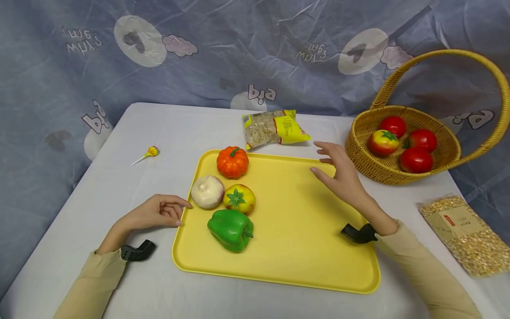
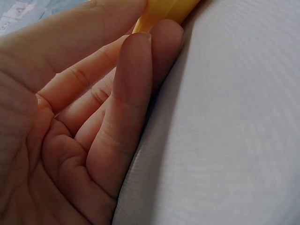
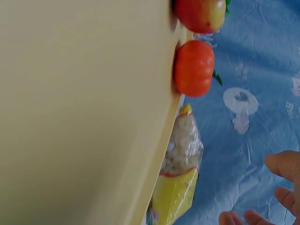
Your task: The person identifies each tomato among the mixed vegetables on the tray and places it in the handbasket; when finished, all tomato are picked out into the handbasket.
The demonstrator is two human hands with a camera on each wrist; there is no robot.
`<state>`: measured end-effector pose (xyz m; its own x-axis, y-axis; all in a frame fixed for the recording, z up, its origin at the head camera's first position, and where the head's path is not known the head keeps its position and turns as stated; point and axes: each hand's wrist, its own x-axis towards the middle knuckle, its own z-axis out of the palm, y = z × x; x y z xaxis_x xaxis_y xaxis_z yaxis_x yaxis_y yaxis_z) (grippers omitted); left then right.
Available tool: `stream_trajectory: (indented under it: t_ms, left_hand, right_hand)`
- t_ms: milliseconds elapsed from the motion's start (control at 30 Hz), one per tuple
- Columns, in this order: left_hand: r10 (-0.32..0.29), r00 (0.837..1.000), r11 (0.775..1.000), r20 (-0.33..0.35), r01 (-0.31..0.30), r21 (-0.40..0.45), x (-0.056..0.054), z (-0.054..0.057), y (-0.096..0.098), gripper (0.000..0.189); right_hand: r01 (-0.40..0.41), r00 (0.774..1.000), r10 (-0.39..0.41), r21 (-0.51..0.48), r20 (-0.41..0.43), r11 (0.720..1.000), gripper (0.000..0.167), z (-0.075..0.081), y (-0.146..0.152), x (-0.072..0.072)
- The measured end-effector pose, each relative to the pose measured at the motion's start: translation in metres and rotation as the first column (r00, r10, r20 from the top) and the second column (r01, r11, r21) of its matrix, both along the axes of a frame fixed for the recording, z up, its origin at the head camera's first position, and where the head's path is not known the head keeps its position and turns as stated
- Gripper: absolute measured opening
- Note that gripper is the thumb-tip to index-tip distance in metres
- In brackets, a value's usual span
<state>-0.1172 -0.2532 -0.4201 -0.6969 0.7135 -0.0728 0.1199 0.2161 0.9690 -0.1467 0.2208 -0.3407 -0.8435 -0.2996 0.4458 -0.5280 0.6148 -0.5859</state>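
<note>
At the left edge of the yellow tray (image 1: 311, 266), my left hand (image 1: 157, 212) holds the rim between its fingers and thumb; the left wrist view shows fingertips (image 2: 133, 61) against the yellow edge. My right hand (image 1: 338, 175) hovers over the tray's back right part, fingers spread and nothing in them. On the tray's left half sit an orange pumpkin (image 1: 233, 162), a white onion-like bulb (image 1: 207, 192), a yellow-red tomato (image 1: 239, 199) and a green bell pepper (image 1: 231, 230). A wicker basket (image 1: 372, 170) beyond my right hand contains several tomatoes (image 1: 416, 160), mostly red.
A clear-and-yellow food packet (image 1: 275, 128) lies behind the tray, and a lollipop (image 1: 150, 152) lies to the left. To the right is a bag of corn kernels (image 1: 468, 235). The basket's tall handle (image 1: 458, 52) arches upward. A patterned blue-grey cloth (image 1: 215, 53) hangs behind the table.
</note>
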Motion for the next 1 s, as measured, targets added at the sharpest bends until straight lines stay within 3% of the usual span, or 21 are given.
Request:
stream_trajectory:
  t_ms: [233,433,733,1000]
  left_hand:
    - [0.010,1.000,1.000,-0.003,-0.010,-0.005,0.000,0.001,0.001,0.043]
    - [0.015,1.000,1.000,0.006,-0.015,-0.014,0.001,0.001,0.001,0.043]
    - [0.012,1.000,1.000,0.009,-0.011,-0.016,0.001,0.001,0.000,0.044]
    - [-0.001,1.000,1.000,-0.002,0.001,-0.005,0.000,-0.002,0.000,0.044]
  right_hand:
    - [-0.105,0.994,0.105,0.010,0.014,0.994,0.059,-0.005,-0.023,0.005]
    - [-0.205,0.975,0.202,0.030,0.089,0.978,0.061,-0.009,-0.042,0.009]
    - [-0.362,0.912,0.343,0.048,0.227,0.931,0.064,-0.016,-0.065,0.011]
    - [-0.458,0.848,0.401,0.099,0.347,0.883,0.065,-0.019,-0.085,0.009]
